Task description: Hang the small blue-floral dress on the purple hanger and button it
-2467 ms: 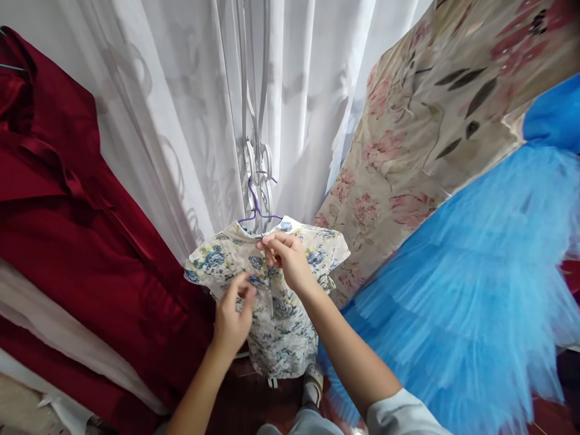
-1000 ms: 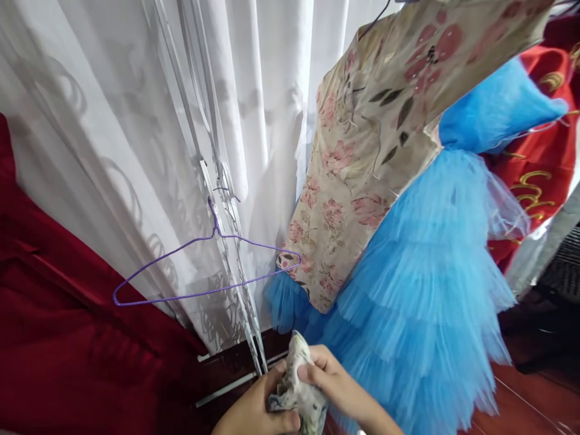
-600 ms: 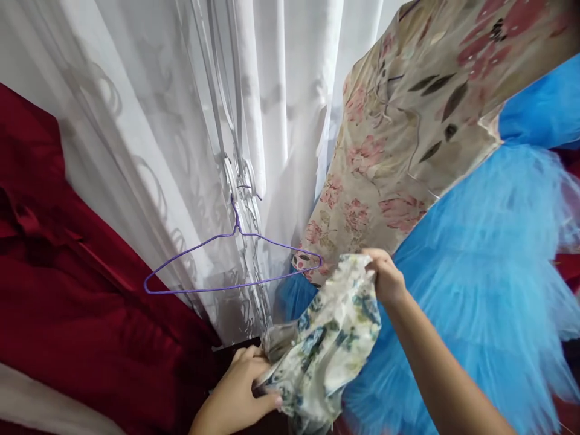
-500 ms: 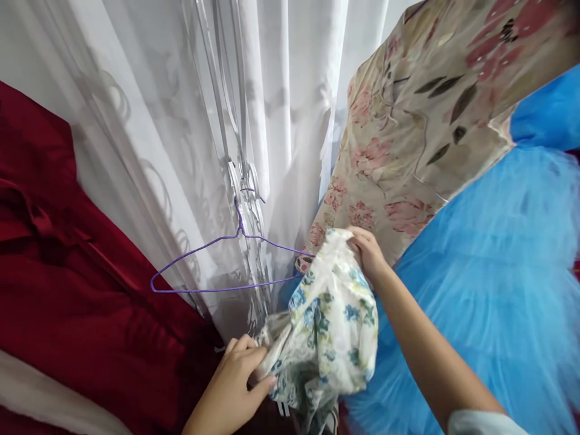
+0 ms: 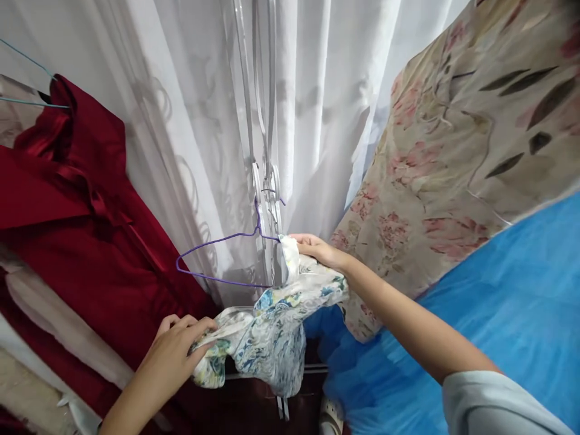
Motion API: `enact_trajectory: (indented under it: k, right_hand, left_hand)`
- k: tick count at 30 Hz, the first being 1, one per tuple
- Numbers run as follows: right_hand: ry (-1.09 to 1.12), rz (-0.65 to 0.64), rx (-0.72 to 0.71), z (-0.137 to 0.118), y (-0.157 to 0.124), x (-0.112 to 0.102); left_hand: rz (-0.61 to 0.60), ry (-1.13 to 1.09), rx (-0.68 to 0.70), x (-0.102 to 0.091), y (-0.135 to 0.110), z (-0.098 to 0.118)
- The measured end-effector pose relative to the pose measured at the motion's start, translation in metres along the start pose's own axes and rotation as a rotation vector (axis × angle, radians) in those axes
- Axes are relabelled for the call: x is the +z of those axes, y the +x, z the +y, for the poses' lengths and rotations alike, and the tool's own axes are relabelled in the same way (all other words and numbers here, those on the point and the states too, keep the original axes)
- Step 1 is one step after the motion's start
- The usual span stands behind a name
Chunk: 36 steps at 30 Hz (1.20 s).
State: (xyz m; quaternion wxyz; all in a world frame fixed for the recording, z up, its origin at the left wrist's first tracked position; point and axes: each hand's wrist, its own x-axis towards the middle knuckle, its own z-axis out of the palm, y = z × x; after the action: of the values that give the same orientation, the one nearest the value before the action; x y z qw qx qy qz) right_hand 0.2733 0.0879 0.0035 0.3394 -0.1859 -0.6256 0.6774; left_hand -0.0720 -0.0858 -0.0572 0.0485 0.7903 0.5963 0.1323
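Note:
A white garment with blue, green and yellow flowers [image 5: 276, 326] hangs stretched between my two hands. My right hand [image 5: 317, 249] pinches its upper shoulder edge, which covers the right arm of a purple wire hanger [image 5: 217, 240]. Lower down on the left, my left hand [image 5: 183, 341] grips the garment's other side, below the hanger's bare left end. The hanger's hook sits among white metal hooks and strips [image 5: 265, 175] in front of the curtain. Folds of cloth hide the hanger's right end.
White curtains [image 5: 312, 96] fill the back. A dark red garment [image 5: 104, 199] hangs at left, near pale clothes. On the right hang a beige flowered garment [image 5: 421, 175] and a blue tulle one [image 5: 507, 314]. A pale shoe [image 5: 332, 417] shows on the dark floor.
The flowered garment has been spread out between my hands, and its shoulder lies further along the hanger's right arm. My left hand has moved left. The view has shifted left.

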Motion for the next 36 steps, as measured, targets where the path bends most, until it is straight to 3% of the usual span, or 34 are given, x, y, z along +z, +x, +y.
enact_trajectory:
  k: [3, 7, 10, 13, 16, 20, 23, 27, 29, 33, 36]
  right_hand:
    - [-0.018, -0.049, 0.029, -0.01, -0.006, 0.002]
    - [-0.067, -0.076, 0.046, -0.022, -0.008, 0.003]
    - [-0.05, -0.052, 0.064, -0.024, -0.009, 0.007]
    - [0.004, -0.026, 0.084, -0.022, -0.01, 0.01]
    - [0.032, 0.004, 0.077, -0.019, -0.01, 0.012]
    - [0.043, 0.026, 0.051, -0.013, -0.008, 0.014]
    - [0.076, 0.015, 0.048, -0.009, -0.005, 0.014]
    - [0.066, 0.011, 0.057, -0.01, -0.005, 0.012]
    - [0.045, 0.003, 0.069, -0.014, -0.007, 0.011]
    - [0.059, -0.016, 0.127, -0.016, -0.008, 0.007]
    - [0.108, 0.013, 0.192, -0.006, -0.003, 0.001]
  left_hand:
    - [-0.068, 0.085, -0.011, 0.005, 0.005, -0.038]
    - [0.151, 0.202, -0.067, -0.021, 0.03, -0.079]
    - [0.319, 0.225, -0.064, -0.053, 0.056, -0.079]
    - [0.397, 0.168, -0.014, -0.071, 0.076, -0.065]
    - [0.368, 0.134, -0.053, -0.068, 0.088, -0.063]
    - [0.198, 0.123, -0.137, -0.049, 0.097, -0.078]
    - [0.24, 0.173, -0.157, -0.042, 0.103, -0.083]
    - [0.426, 0.301, -0.145, -0.053, 0.105, -0.076]
    - [0.436, 0.302, -0.122, -0.065, 0.104, -0.068]
    - [0.347, 0.056, 0.125, -0.088, 0.099, -0.033]
    - [0.344, -0.228, 0.328, -0.093, 0.101, 0.0]
